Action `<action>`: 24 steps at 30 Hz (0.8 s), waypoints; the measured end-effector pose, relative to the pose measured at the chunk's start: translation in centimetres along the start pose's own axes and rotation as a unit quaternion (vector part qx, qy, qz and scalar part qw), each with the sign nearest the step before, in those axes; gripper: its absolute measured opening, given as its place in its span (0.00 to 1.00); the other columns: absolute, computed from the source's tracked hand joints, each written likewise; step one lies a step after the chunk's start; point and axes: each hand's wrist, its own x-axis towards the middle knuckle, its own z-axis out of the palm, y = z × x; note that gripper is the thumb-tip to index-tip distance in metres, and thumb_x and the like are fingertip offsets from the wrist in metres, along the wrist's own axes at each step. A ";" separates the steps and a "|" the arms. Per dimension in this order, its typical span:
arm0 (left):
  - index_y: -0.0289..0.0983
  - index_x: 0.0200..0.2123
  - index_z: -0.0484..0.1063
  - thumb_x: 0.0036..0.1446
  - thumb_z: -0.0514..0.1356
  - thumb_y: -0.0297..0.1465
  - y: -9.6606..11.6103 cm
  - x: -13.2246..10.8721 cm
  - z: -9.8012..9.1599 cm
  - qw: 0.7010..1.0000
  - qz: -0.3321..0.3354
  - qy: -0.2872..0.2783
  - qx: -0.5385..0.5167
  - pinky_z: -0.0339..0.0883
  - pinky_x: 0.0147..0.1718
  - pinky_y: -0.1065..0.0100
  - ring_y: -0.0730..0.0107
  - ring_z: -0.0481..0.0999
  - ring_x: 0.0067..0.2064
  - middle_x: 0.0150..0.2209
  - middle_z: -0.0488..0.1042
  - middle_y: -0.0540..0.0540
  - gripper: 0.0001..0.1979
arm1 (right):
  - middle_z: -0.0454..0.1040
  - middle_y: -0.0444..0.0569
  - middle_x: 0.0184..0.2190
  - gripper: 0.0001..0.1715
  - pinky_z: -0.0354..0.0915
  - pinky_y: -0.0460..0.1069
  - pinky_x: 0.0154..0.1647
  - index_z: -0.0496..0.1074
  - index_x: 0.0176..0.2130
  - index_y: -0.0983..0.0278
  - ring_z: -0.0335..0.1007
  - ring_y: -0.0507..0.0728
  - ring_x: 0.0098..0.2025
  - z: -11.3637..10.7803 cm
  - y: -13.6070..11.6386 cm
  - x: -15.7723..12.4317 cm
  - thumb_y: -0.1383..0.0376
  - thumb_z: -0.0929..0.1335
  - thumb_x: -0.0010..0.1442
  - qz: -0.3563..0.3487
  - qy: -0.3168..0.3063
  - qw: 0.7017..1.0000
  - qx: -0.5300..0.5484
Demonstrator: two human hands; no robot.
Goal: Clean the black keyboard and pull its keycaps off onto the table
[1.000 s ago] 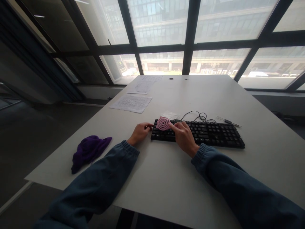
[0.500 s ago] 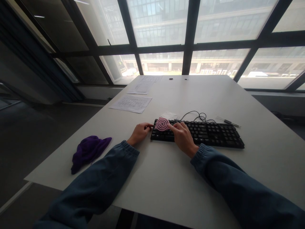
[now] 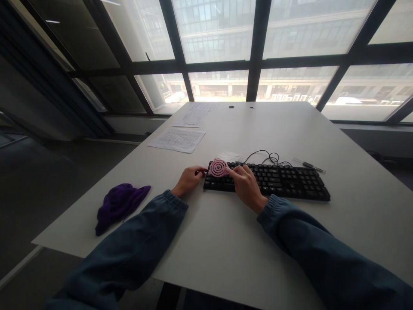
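A black keyboard point(image 3: 272, 181) lies on the white table in front of me. Over its left end is a small pink disc with concentric rings point(image 3: 218, 167). My right hand point(image 3: 248, 186) pinches the disc at its right edge between thumb and forefinger, while the other fingers are curled in. At the keyboard's left end, my left hand point(image 3: 189, 179) is closed with its fingertips against the edge, steadying or gripping it. The disc hides the keys under it, and whether it presses on them I cannot tell.
A crumpled purple cloth point(image 3: 121, 206) lies at the left. Printed sheets point(image 3: 179, 140) are farther back. Behind the keyboard are a clear plastic wrapper point(image 3: 229, 156), the black cable point(image 3: 271, 156) and a thin tool with metal wires point(image 3: 309, 165). Windows point(image 3: 219, 86) stand beyond the table.
The pink disc and my right hand have shifted very slightly left. My left hand stays at the keyboard's left end.
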 end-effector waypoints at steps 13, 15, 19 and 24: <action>0.36 0.44 0.82 0.56 0.53 0.31 -0.1 0.0 -0.1 1.000 0.003 -0.002 0.007 0.71 0.42 0.66 0.63 0.80 0.39 0.37 0.83 0.45 0.19 | 0.73 0.53 0.41 0.26 0.61 0.54 0.46 0.73 0.58 0.60 0.60 0.60 0.42 -0.6 0.1 -0.5 0.76 0.62 0.66 0.000 -0.003 0.999 -0.034; 0.36 0.44 0.82 0.56 0.53 0.30 -0.1 0.0 0.0 1.000 0.003 -0.002 0.004 0.71 0.42 0.66 0.63 0.80 0.39 0.37 0.83 0.45 0.19 | 0.73 0.53 0.41 0.26 0.61 0.53 0.46 0.73 0.58 0.60 0.60 0.60 0.42 -0.7 0.1 -0.6 0.76 0.61 0.66 0.004 0.002 1.000 -0.030; 0.36 0.44 0.82 0.56 0.53 0.30 -0.1 0.0 0.0 1.000 0.005 0.001 0.003 0.71 0.43 0.66 0.62 0.80 0.40 0.38 0.83 0.44 0.19 | 0.73 0.52 0.40 0.26 0.61 0.53 0.44 0.72 0.59 0.61 0.61 0.59 0.41 -0.8 -0.1 -0.5 0.76 0.61 0.67 -0.002 0.009 1.000 -0.016; 0.36 0.44 0.82 0.56 0.53 0.30 0.2 -0.1 -0.1 1.000 0.003 -0.002 0.006 0.71 0.43 0.66 0.63 0.81 0.40 0.38 0.83 0.44 0.19 | 0.73 0.52 0.39 0.25 0.60 0.53 0.42 0.73 0.57 0.60 0.61 0.60 0.41 -0.7 -0.2 -0.6 0.76 0.62 0.65 -0.021 -0.015 0.999 -0.033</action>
